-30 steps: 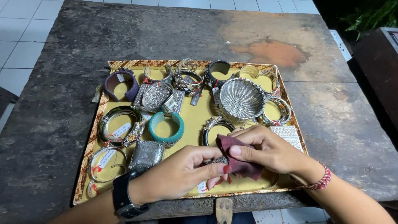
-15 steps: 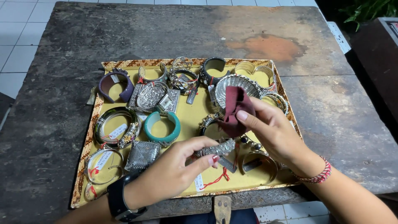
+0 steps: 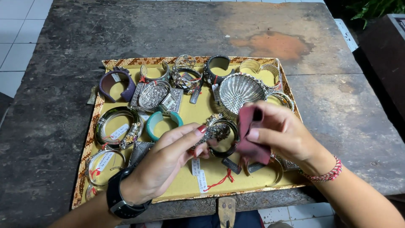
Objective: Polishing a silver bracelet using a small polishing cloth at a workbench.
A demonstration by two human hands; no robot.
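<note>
1. Since half a second ago, the right hand (image 3: 280,133) has drawn the dark red cloth (image 3: 249,135) down from the silver filigree bowl (image 3: 238,90) toward the near middle of the tray (image 3: 185,185), and the left hand (image 3: 168,162) has lifted its piece to meet it.
2. That brings cloth and piece almost together, so rubbing looks about to resume.
3. Left hand: fingers pinch an ornate silver bracelet (image 3: 215,133) between thumb and fingertips, above the tray's yellow lining.
4. Right hand: fingers pressed together around the folded cloth, just right of the bracelet, touching or nearly so.
5. A teal bangle (image 3: 162,120) lies just left of the left hand; a purple cuff (image 3: 116,84) sits at the far left; the counter (image 3: 50,126) is dark weathered wood.
</note>
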